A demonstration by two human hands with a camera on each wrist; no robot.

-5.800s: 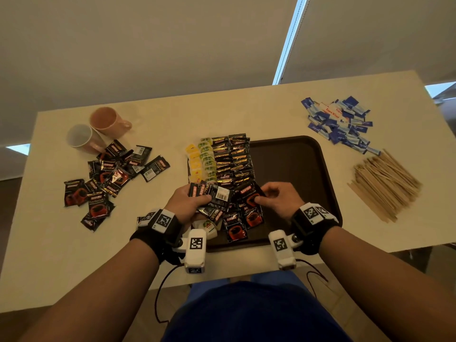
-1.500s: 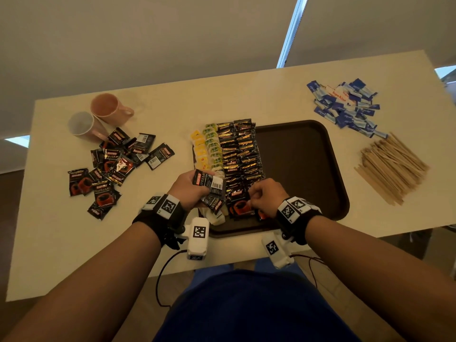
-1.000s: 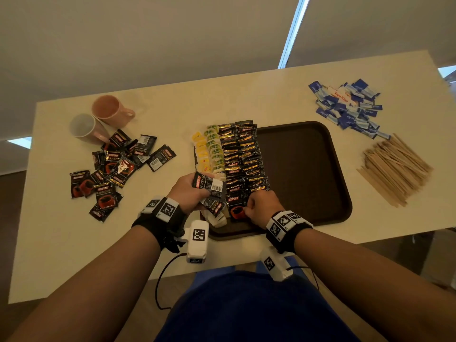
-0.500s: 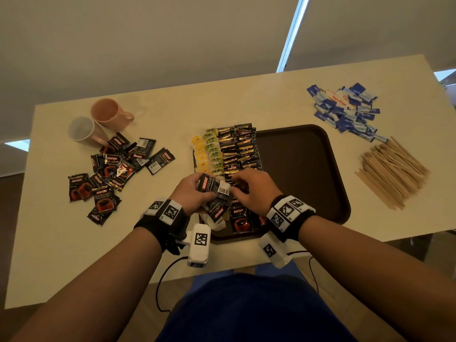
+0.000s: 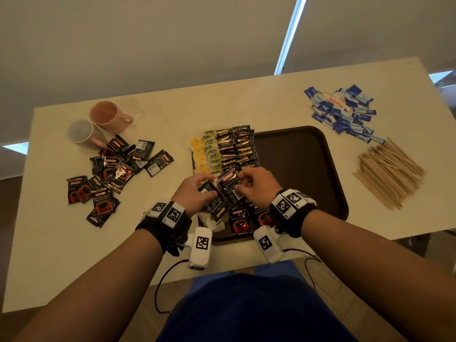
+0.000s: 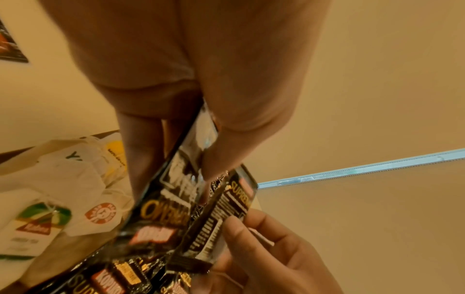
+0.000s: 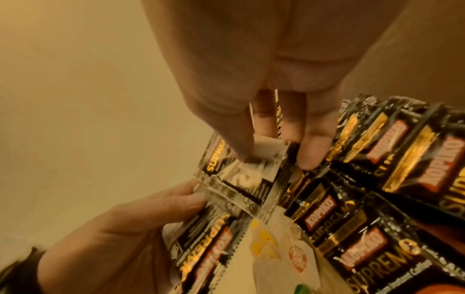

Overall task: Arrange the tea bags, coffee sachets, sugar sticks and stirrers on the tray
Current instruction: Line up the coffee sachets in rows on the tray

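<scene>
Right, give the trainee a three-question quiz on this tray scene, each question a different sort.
1. True or false: the stirrers already lie on the tray.
2. The sugar sticks lie: A) on the tray, B) on the table beyond the stirrers, C) in a mug.
3. What do the left hand and right hand hold?

Key: 1 false; 2 B; 3 coffee sachets.
</scene>
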